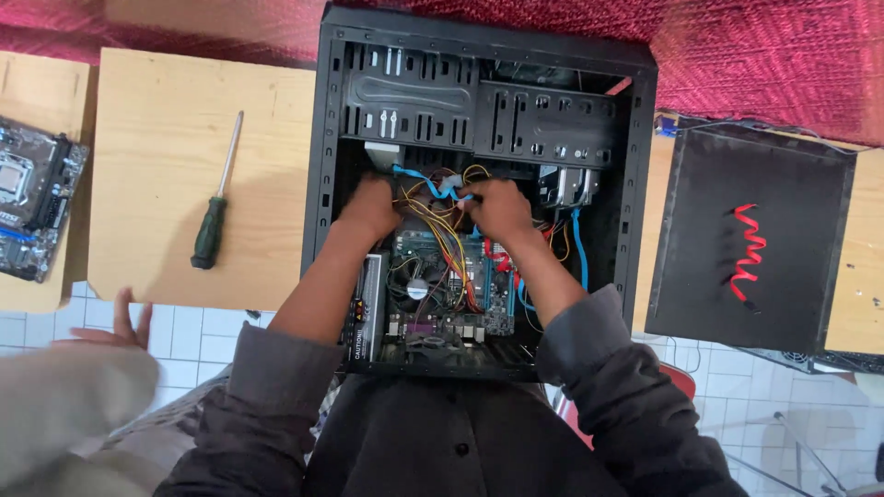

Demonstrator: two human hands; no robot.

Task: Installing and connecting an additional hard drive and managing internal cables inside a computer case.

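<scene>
Head view: single frame, looking straight down.
Surface: pale wooden table (166, 156) under and to the left of both hands; a second wooden top carries the panel to the right. White tiled floor (212, 336) shows near the person's body, red patterned carpet (764, 55) beyond the case.
Computer case (479, 184): black tower lying on its side, open face up, both hands inside it. Long axis runs away from the person; drive-bay end far, motherboard (442, 285) end near.
Left hand (371, 208): inside the case, fingers curled into the wire bundle (442, 216); whether it grips any wire I cannot tell.
Right hand (500, 208): just beside the left hand, fingers bent on a blue cable (425, 182) and the yellow wires; exact hold hidden by the knuckles.
Hands together: near each other, both at the far edge of the motherboard.
Screwdriver (215, 198): green handle, left of the left hand, well apart from it, on the table; shaft points away from the person, slightly right.
Side panel (750, 239): black, flat, right of the right hand, with a red cable (748, 253) lying on it.
Spare circuit board (32, 198): far left edge.
Other person's hand (115, 322): lower left, pale sleeve, fingers spread.
</scene>
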